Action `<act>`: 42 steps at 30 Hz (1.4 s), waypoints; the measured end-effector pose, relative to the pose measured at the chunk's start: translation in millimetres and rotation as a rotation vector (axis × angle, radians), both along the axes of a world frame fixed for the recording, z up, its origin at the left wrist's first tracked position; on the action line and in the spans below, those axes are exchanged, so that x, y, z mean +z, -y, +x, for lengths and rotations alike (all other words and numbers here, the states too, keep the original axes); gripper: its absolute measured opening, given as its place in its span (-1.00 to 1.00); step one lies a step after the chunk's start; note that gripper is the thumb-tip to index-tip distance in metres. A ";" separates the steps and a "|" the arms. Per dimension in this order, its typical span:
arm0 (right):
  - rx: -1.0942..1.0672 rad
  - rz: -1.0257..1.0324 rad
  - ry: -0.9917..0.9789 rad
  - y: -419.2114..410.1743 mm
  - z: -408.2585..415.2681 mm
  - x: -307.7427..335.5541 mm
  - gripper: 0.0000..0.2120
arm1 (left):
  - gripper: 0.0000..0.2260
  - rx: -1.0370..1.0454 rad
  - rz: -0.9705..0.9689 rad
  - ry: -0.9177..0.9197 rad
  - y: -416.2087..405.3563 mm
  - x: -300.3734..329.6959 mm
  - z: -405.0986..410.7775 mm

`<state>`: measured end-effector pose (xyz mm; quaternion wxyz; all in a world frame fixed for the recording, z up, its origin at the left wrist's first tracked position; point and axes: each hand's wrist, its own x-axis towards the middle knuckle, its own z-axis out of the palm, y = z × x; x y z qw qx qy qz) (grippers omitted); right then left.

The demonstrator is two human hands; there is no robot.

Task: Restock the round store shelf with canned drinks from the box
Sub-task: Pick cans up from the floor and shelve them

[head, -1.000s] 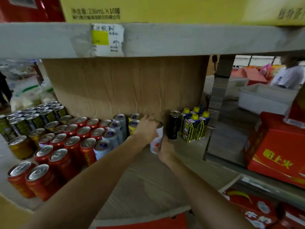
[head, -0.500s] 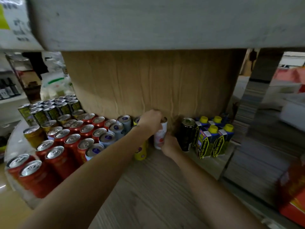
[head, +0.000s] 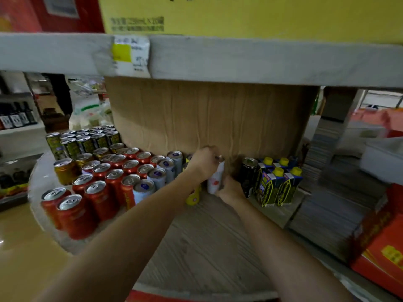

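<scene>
White can point(head: 216, 178): slim, white with red marks, upright at the back of the round shelf point(head: 202, 243), against the brown cardboard core point(head: 207, 118). Held by both hands. Left hand point(head: 204, 161): over the can's top and upper left side, fingers curled round the rim. Right hand point(head: 229, 189): at the can's lower right, fingers wrapped round the base.

Yellow can point(head: 193, 197): just left of the white can, partly hidden under the left forearm.

Black can point(head: 248, 175): upright, just right of the right hand.

Cartons point(head: 278, 185): blue and yellow with yellow caps, a cluster touching the black can on its right.

Pale blue cans point(head: 162, 175): a short row left of the left hand, running forward from the core.

Red cans point(head: 102, 192): several rows left of the pale blue ones, reaching the shelf's front left edge.

Gold cans point(head: 65, 173) and dark green cans point(head: 85, 141): farther left and back, along the rim.

Shelf surface: grey wood grain, bare in front of the hands.

Upper shelf point(head: 239, 59): grey edge overhead, with a white and yellow price tag point(head: 130, 55). A yellow box point(head: 250, 16) stands on it; a red box point(head: 50, 14) sits to its left.

Red cartons point(head: 383, 253): stacked at lower right, beside the shelf.
</scene>
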<state>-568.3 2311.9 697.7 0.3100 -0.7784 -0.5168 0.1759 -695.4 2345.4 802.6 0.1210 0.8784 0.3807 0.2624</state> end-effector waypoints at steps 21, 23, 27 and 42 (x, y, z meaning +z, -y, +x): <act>0.070 -0.074 -0.368 148.6 -266.9 5.3 -0.87 | -0.84 -0.116 -0.364 -0.105 109.8 -72.0 -281.2; 0.192 -0.214 -0.418 149.0 -305.5 0.4 -0.89 | -0.83 -0.034 -0.443 -0.093 108.3 -83.7 -320.0; 0.366 -0.382 -0.328 139.8 -380.8 -25.9 -0.89 | -0.78 0.129 -0.562 -0.115 107.8 -124.1 -406.7; 0.530 -0.549 -0.077 92.3 -523.5 -229.1 -0.88 | -0.85 0.754 -0.995 -0.033 145.2 -351.0 -579.6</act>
